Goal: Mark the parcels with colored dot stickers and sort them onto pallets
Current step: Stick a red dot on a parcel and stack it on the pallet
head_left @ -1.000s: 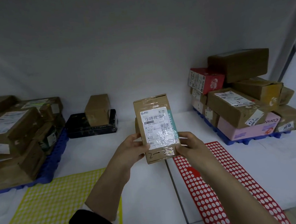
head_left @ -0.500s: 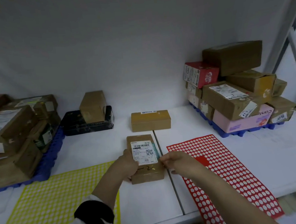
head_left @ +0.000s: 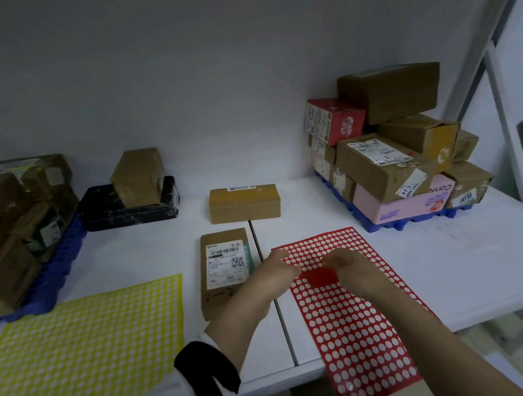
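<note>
A flat brown parcel point(head_left: 225, 271) with a white shipping label and "2-2" written on it lies on the white table, free of both hands. Just right of it is the red dot-sticker sheet point(head_left: 345, 323). My left hand point(head_left: 277, 271) rests its fingertips on the sheet's upper left part. My right hand point(head_left: 351, 265) is on the sheet beside a solid red patch, fingers bent down; its fingertips are hidden, so I cannot tell whether it pinches a sticker. A yellow dot-sticker sheet point(head_left: 85, 336) lies at the front left.
A second brown parcel point(head_left: 244, 203) sits behind the first. A blue pallet point(head_left: 384, 222) at the right carries several stacked parcels. Another blue pallet point(head_left: 49, 282) at the left is also loaded. A black pallet point(head_left: 130, 212) at the back holds one brown box point(head_left: 138, 176).
The parcel, held upright in both hands a second ago, was laid flat on the table. Both hands then let go and moved right onto the red sticker sheet.
</note>
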